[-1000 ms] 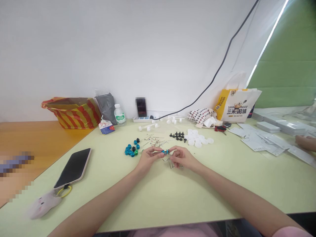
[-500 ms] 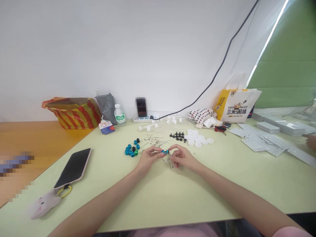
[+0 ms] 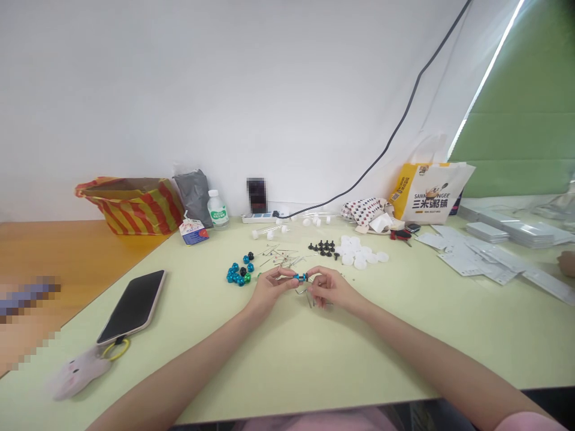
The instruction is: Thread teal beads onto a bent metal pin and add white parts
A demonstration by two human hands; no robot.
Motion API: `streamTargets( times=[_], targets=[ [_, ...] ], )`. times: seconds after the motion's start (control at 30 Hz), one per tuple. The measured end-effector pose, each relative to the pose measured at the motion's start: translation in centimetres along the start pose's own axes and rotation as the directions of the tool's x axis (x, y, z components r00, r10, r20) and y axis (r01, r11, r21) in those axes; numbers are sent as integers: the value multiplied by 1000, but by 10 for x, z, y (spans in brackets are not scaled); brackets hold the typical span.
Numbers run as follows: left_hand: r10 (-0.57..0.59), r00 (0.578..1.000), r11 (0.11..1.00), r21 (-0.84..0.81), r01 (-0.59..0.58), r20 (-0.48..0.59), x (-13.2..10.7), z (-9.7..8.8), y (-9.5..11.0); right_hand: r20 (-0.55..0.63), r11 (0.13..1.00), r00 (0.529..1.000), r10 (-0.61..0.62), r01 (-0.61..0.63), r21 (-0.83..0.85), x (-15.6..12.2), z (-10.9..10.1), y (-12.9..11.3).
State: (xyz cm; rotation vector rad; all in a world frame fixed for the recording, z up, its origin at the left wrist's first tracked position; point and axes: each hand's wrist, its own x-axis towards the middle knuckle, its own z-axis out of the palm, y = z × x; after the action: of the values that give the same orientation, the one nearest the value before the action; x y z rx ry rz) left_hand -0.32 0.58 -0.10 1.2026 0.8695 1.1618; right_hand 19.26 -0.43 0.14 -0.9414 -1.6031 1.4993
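My left hand [image 3: 268, 287] and my right hand [image 3: 330, 287] meet over the pale green table [image 3: 287, 353], both pinched on a small blue rod piece [image 3: 300, 277] held level between them. Thin metal pins [image 3: 281, 254] lie scattered just beyond my fingers, and a bent metal piece [image 3: 304, 293] lies under my right hand. A cluster of blue and black beads [image 3: 239, 272] sits to the left of my left hand. Small black parts [image 3: 324, 247] and white round caps [image 3: 360, 253] lie beyond my right hand.
A black phone [image 3: 133, 305] with a pale charm [image 3: 77, 372] lies front left. Along the wall stand a striped bag [image 3: 131, 205], a bottle [image 3: 218, 210], a power strip [image 3: 263, 216] and a yellow-white bag [image 3: 429, 193]. White sheets [image 3: 485, 254] and another person's hand [image 3: 566, 262] are at right.
My hands hold almost still on the blue rod piece. The other person's hand at the right edge has drawn back toward the frame's edge.
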Motion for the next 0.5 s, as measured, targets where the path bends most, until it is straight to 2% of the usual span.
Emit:
streamTargets(
  times=[0.3,0.5],
  targets=[
    [-1,999,1000,19,1,50,0,-2,0,-12,1000,1000,9,-9,-6,1,3,-2],
    [18,999,1000,23,-18,30,0,0,-1,-10,1000,1000,19,-19,-8,0,3,-1]
  ],
)
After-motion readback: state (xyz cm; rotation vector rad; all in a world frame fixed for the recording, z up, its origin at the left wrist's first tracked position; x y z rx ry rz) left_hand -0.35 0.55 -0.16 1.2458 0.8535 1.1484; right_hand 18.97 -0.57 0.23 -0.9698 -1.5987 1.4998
